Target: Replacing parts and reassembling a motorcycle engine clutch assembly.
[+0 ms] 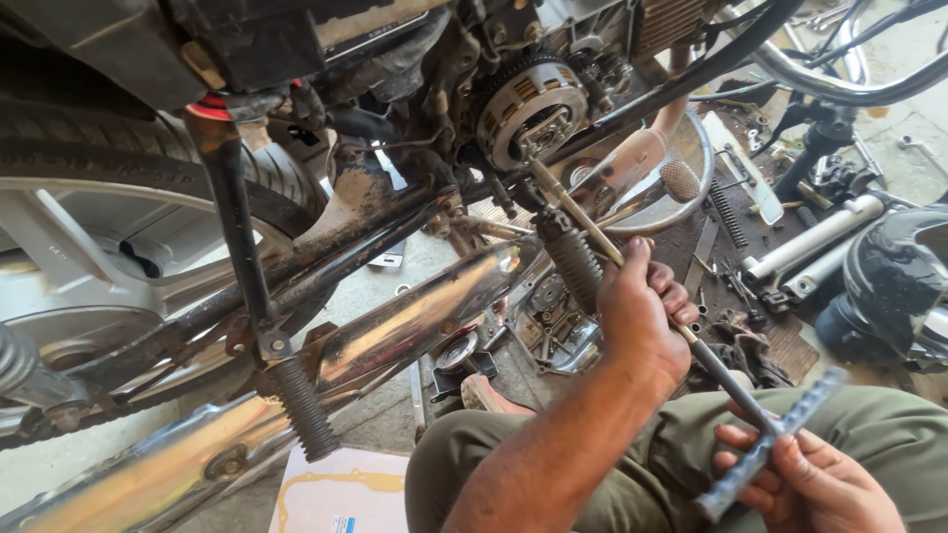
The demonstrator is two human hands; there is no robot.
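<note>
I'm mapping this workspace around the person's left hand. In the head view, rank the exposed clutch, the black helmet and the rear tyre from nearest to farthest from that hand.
From the left hand, gripping the T-wrench shaft:
1. Exposed clutch, just above the hand on the engine.
2. Black helmet, off to the right on the floor.
3. Rear tyre, far left.

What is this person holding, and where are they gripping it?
A long T-handle wrench: the left hand wraps around its shaft midway, the right hand grips the crossbar handle. Its tip reaches the motorcycle's clutch.

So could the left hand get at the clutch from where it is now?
Probably yes: the left hand grips the T-handle wrench shaft, whose tip already meets the exposed clutch, and nothing blocks the path along it.
</note>
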